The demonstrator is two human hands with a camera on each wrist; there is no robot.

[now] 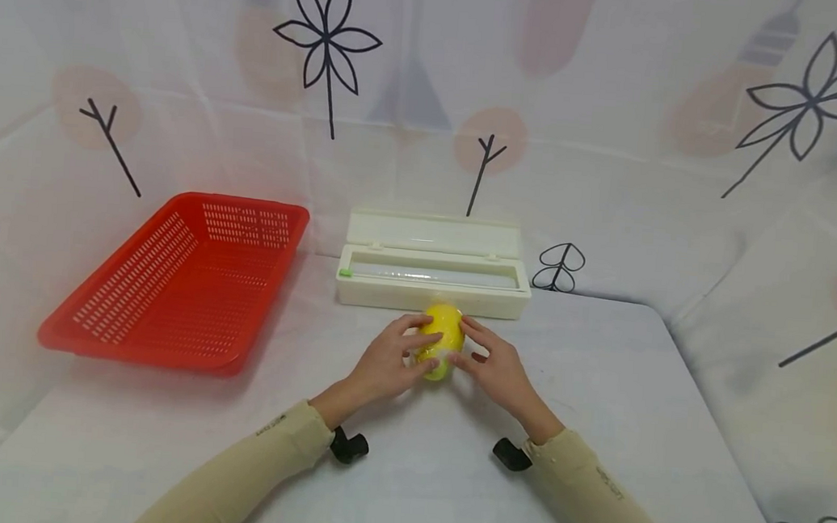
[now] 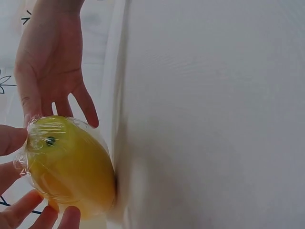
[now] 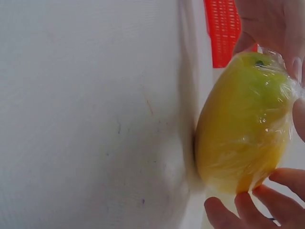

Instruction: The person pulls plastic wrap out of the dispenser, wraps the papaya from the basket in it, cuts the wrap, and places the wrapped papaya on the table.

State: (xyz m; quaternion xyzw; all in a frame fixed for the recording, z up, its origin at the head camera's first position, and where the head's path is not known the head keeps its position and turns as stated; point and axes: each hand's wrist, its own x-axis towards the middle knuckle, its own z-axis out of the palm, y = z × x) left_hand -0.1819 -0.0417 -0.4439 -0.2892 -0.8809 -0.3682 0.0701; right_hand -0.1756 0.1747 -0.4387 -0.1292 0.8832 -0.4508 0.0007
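A yellow mango (image 1: pixel 446 322) with a greenish end lies on the white table, covered in clear plastic wrap (image 3: pixel 281 102). Creases and gathered folds of the film show near the dark stem spot. From the left, my left hand (image 1: pixel 384 364) holds the fruit, its thumb at the film by the green end and its fingertips along the side. Opposite it, my right hand (image 1: pixel 501 373) curves round the right side, with thumb and fingers at the wrap. Both wrist views show the fingertips right at the wrapped surface.
Just behind the mango stands a white plastic-wrap dispenser (image 1: pixel 433 301), lid raised, with a roll (image 1: pixel 432 276) inside and a green slider at its left. A red perforated basket (image 1: pixel 264 303) sits at the left. Patterned cloth hangs behind the table (image 1: pixel 438 498).
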